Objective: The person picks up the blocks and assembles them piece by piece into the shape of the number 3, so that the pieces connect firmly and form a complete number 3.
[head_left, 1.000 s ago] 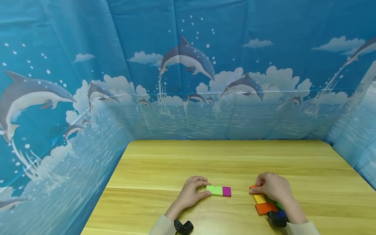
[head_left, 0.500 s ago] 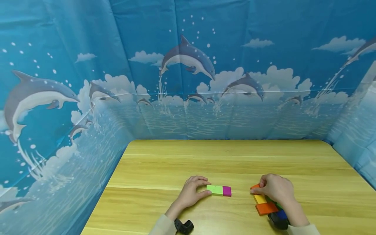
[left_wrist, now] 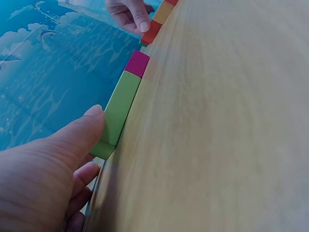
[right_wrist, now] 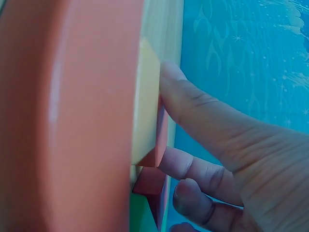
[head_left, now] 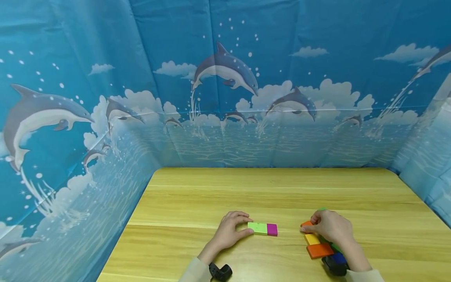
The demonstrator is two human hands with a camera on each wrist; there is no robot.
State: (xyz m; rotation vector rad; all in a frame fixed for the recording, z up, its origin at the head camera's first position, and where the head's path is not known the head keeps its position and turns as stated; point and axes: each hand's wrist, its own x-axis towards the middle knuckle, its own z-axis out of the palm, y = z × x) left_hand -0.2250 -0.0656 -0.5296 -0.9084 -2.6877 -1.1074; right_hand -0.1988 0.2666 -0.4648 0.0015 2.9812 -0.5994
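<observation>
A light green block (head_left: pixel 257 228) lies on the table, with a magenta block (head_left: pixel 272 230) against its right end. My left hand (head_left: pixel 225 232) pinches the light green block's left end between thumb and fingers. To the right, my right hand (head_left: pixel 332 225) pinches a small orange block (head_left: pixel 305 224) at the far end of a group of blocks. Nearer in that group lie a yellow block (head_left: pixel 311 239) and a larger orange block (head_left: pixel 319 250). Green (head_left: pixel 335 247) and blue (head_left: pixel 339 257) blocks are partly hidden under the right hand and wrist.
A bit of bright green (head_left: pixel 322 209) shows just behind the right hand. The wooden table (head_left: pixel 275 188) ends at a blue dolphin curtain (head_left: pixel 225 145) behind and at the sides. Black wrist devices (head_left: pixel 220 272) sit at both cuffs.
My right hand has shifted very slightly to the right with the small orange block. A bit of bright green now shows behind its knuckles. The left hand has stayed in place.
</observation>
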